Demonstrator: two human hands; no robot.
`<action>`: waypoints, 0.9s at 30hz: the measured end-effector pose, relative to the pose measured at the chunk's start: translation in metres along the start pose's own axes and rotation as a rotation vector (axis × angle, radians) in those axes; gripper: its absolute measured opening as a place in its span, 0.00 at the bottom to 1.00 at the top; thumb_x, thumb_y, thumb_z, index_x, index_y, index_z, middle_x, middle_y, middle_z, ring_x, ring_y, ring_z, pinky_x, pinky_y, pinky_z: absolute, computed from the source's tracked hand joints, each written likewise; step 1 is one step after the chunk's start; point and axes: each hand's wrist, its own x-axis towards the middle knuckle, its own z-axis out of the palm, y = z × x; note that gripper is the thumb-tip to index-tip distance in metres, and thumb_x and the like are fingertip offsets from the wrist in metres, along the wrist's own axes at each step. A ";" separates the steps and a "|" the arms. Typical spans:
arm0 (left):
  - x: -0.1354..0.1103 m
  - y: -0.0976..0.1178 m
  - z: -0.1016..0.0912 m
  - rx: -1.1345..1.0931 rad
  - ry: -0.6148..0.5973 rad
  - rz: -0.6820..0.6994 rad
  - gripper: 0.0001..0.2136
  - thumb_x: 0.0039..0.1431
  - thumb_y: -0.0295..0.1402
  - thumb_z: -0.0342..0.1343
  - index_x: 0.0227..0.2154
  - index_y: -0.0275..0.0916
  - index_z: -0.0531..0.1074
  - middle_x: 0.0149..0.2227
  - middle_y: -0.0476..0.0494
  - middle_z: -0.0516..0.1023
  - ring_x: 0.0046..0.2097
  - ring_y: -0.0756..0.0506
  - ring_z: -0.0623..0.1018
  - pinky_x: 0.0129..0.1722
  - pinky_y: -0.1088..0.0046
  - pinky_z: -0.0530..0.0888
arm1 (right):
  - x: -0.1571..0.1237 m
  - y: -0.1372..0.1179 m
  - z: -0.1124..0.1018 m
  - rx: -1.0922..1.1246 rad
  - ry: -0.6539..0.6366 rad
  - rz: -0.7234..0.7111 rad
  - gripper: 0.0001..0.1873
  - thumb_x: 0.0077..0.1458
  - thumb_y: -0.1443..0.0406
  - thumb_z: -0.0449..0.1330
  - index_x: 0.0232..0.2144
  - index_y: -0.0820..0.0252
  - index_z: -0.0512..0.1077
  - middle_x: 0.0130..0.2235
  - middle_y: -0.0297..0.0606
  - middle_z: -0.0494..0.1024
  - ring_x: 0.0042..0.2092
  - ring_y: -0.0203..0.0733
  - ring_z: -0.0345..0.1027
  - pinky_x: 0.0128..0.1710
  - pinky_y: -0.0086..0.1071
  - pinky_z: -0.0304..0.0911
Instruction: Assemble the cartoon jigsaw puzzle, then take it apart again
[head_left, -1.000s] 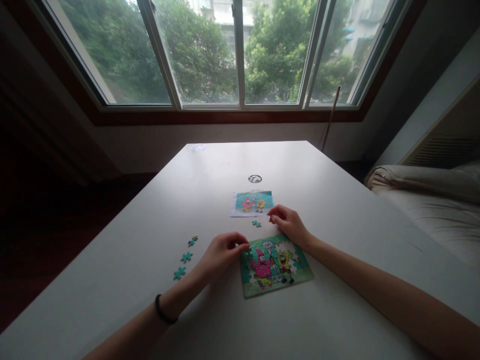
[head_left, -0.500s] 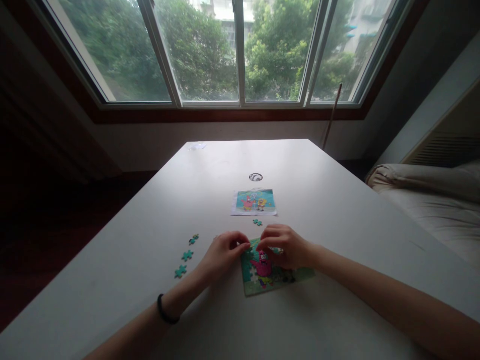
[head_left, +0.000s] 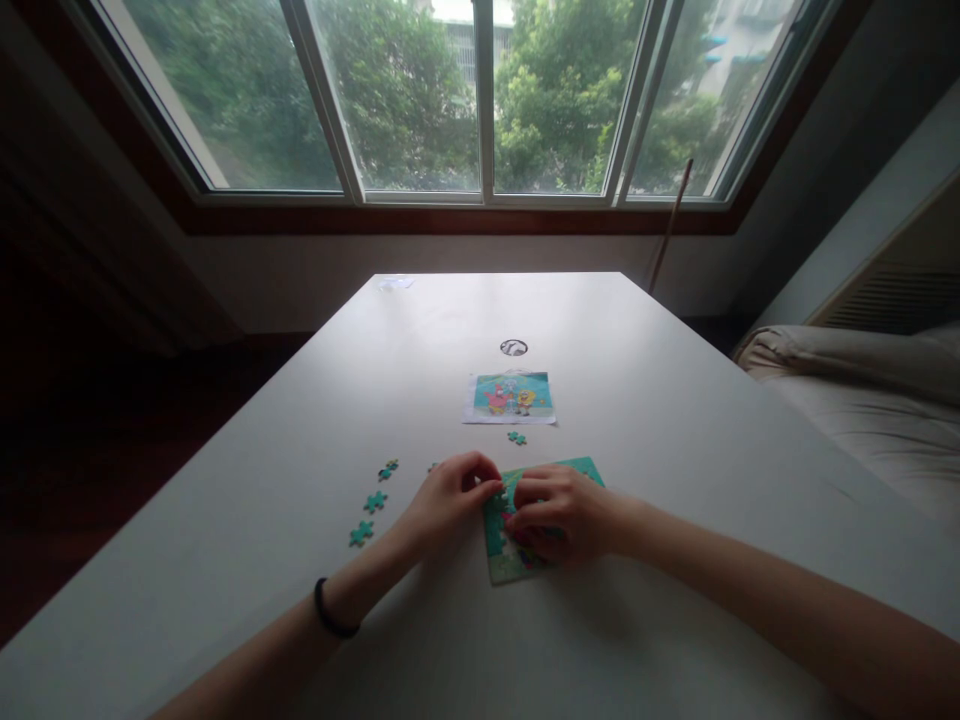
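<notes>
A jigsaw puzzle (head_left: 495,560) with a green and teal cartoon picture lies on the white table, much of it covered by my hands. At its upper left edge, the thumb and fingertips of my left hand (head_left: 459,490) are pinched together; whatever is between them is too small to make out. My right hand (head_left: 559,510) rests over the middle of the puzzle, fingers curled down onto it, and hides what they touch. Loose teal puzzle pieces (head_left: 376,502) lie to the left of my left hand. Another pair of pieces (head_left: 517,438) sits just beyond the puzzle.
Past the puzzle, a printed reference picture (head_left: 514,396) lies flat on the white table (head_left: 262,480). Behind it is a round dark-rimmed mark or object (head_left: 514,348). Clear plastic (head_left: 394,284) is at the far left corner. A cushioned seat (head_left: 855,380) stands on the right.
My right hand has moved down and toward me over the puzzle, uncovering its upper right corner and covering the pink figure. My left hand stays at the upper left edge. The view has shifted slightly.
</notes>
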 end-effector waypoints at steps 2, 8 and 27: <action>0.000 0.000 0.001 0.001 0.009 -0.003 0.06 0.50 0.33 0.52 0.27 0.37 0.71 0.25 0.49 0.73 0.29 0.49 0.71 0.28 0.76 0.66 | 0.000 0.000 0.000 0.024 0.006 0.006 0.07 0.46 0.70 0.53 0.30 0.58 0.69 0.30 0.36 0.69 0.32 0.36 0.60 0.33 0.29 0.59; 0.000 0.003 0.002 0.018 0.039 -0.008 0.06 0.50 0.33 0.52 0.27 0.36 0.72 0.25 0.49 0.73 0.28 0.48 0.71 0.28 0.76 0.66 | 0.000 -0.001 0.001 0.066 0.011 0.029 0.07 0.47 0.70 0.54 0.30 0.58 0.69 0.30 0.37 0.70 0.32 0.36 0.61 0.33 0.29 0.60; 0.001 0.002 0.001 0.036 0.032 0.013 0.06 0.50 0.34 0.53 0.26 0.37 0.73 0.24 0.49 0.74 0.28 0.49 0.70 0.28 0.76 0.65 | 0.001 -0.002 -0.001 0.055 0.044 0.087 0.05 0.49 0.69 0.53 0.28 0.58 0.69 0.28 0.36 0.70 0.30 0.36 0.62 0.29 0.27 0.58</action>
